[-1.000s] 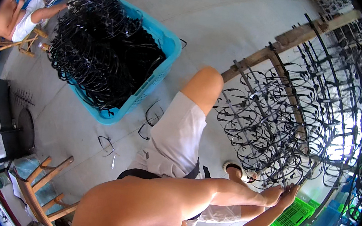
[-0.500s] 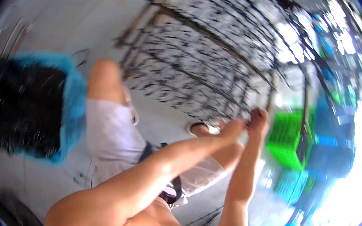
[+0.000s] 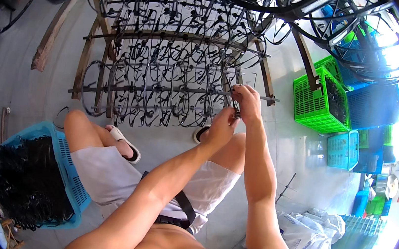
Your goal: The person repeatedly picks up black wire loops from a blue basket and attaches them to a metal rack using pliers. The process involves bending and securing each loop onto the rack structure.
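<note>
Hanging on a rack [image 3: 164, 85] of thin metal rods, rows of black eyeglass frames [image 3: 176, 72] fill the space ahead of both hands.

- Left hand [image 3: 222, 125]: raised to the rack's right end, fingers pinched shut on a small dark frame [image 3: 236, 111], just below the right hand.
- Right hand [image 3: 246, 100]: just above and touching the same frame, fingertips closed on it at a horizontal rod [image 3: 257, 98]. Hands close together, nearly touching.
- Change: a second ago the hands were low at the rack's edge, with a blue basket well off to the left; half a second ago they were rising through a blurred view. Now the view has swung to face the rack squarely and both hands sit at the rod. Judged: the frame is at the point of being hooked onto the rod.
- Blue basket [image 3: 71, 173]: well to the left of and below the hands, beside the left knee, heaped with black frames [image 3: 28, 183].
- Green crate [image 3: 317, 96]: right of the hands, on the floor, with blue crates [image 3: 374, 103] beyond.
- White sacks [image 3: 310, 232]: below and right of the right forearm.
</note>
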Tool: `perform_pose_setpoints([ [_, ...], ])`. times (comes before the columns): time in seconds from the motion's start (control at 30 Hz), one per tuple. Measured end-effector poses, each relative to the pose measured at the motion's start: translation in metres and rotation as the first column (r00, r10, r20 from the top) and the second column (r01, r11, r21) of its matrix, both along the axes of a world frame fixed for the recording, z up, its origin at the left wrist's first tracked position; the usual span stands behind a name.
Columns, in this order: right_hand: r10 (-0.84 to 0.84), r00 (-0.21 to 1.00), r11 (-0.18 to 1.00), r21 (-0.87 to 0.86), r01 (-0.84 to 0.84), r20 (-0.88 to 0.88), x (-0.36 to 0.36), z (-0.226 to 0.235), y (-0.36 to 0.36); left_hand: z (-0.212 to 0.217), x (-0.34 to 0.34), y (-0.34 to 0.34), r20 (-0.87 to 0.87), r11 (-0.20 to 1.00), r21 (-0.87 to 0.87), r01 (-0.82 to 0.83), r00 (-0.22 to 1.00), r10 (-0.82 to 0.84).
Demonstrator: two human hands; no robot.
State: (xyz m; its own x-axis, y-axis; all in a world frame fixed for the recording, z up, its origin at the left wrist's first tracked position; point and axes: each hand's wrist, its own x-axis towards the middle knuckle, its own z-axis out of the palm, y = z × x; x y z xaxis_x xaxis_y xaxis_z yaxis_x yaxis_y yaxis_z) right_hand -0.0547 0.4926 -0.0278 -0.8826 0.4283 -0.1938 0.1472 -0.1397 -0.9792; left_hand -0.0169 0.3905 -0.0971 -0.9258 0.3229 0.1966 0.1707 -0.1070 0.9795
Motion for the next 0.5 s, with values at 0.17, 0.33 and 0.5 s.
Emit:
perform_pose_setpoints([
  [0.17, -0.087, 0.991, 0.996, -0.034, 0.084, -0.102, 0.01, -0.017, -0.001, -0.006, 0.003, 0.0, -0.016, 0.998, -0.061, -0.014, 1.0, 0.013],
  [0.33, -0.018, 0.991, 0.97, -0.242, -0.016, -0.136, 0.007, -0.018, -0.002, -0.009, 0.007, 0.001, 0.141, 0.999, -0.042, -0.018, 0.99, 0.024],
  [0.5, -0.007, 0.978, 0.933, -0.353, -0.069, -0.209, 0.009, -0.019, 0.003, -0.004, 0.008, 0.003, 0.006, 0.993, -0.043, -0.113, 0.994, 0.114],
])
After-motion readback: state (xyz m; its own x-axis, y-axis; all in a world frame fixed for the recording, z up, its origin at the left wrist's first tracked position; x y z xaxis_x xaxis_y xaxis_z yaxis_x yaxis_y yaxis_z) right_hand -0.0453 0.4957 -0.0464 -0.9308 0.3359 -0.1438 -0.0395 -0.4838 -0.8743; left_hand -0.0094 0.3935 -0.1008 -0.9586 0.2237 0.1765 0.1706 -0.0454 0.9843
